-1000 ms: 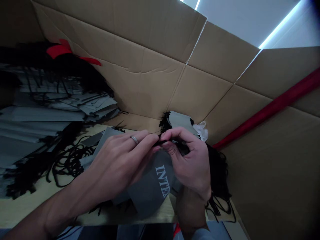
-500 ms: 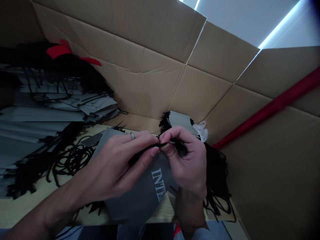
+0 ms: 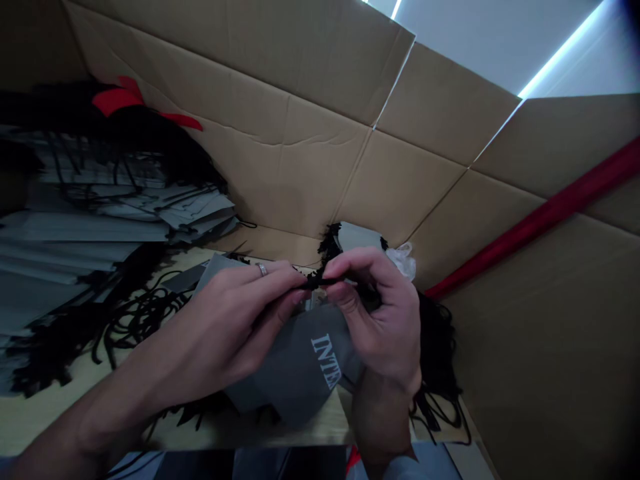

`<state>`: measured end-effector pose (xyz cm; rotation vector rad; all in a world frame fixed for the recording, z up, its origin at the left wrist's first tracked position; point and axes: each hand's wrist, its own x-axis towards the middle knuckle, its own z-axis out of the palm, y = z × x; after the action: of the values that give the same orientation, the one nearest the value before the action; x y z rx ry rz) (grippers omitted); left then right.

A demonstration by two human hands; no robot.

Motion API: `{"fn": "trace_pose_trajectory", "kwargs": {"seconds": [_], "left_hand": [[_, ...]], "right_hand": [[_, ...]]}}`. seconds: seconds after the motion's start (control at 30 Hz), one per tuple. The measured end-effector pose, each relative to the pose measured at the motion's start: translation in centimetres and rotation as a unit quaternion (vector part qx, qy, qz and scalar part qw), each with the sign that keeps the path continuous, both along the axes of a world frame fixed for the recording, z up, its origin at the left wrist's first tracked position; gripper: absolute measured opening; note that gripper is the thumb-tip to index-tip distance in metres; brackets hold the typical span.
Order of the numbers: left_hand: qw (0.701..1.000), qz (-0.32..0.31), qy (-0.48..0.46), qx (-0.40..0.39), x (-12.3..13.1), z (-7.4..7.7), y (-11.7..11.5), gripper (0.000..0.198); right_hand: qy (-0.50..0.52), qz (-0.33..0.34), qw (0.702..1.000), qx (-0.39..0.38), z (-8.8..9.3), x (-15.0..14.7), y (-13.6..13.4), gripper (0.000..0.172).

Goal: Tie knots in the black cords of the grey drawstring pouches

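Between my two hands a black cord [image 3: 316, 283] runs sideways, pinched at both ends. My left hand [image 3: 250, 313], with a ring on one finger, closes thumb and fingertips on its left part. Thumb and forefinger of my right hand [image 3: 380, 313] grip the right part, a short gap away. Just below the hands hangs a grey sheet-like bag [image 3: 300, 367] with white letters reading "INTE" and part of another letter. Whether the cord is threaded through the bag is hidden by my fingers.
Stacked grey pieces with black cords [image 3: 75, 267] fill the left side of the wooden table [image 3: 320, 433]. A black bundle with a red tie [image 3: 117, 100] lies on top. Loose black cords [image 3: 145, 320], a clear plastic wad [image 3: 404, 259] and cardboard walls [image 3: 300, 153] surround the hands.
My hands have drawn slightly apart, so more of the black cord shows between the fingertips. The grey bag has shifted a little to the right and its lower edge has risen.
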<state>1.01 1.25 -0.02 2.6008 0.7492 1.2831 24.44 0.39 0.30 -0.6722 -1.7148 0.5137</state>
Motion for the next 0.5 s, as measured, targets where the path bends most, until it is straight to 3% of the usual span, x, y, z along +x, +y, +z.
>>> {"fn": "trace_pose_trajectory", "kwargs": {"seconds": [0.1, 0.3, 0.5], "left_hand": [[1.0, -0.015, -0.01, 0.017, 0.0, -0.3, -0.2, 0.021], [0.998, 0.011, -0.003, 0.063, 0.4, -0.8, -0.3, 0.022], [0.998, -0.02, -0.023, 0.061, 0.6, -0.4, -0.9, 0.027]], "right_hand": [[-0.008, 0.035, 0.999, -0.002, -0.2, -0.3, 0.1, 0.032], [0.02, 0.012, 1.0, 0.01, -0.5, -1.5, 0.4, 0.017], [0.032, 0.007, 0.999, 0.034, -0.2, -1.7, 0.4, 0.014]]}}
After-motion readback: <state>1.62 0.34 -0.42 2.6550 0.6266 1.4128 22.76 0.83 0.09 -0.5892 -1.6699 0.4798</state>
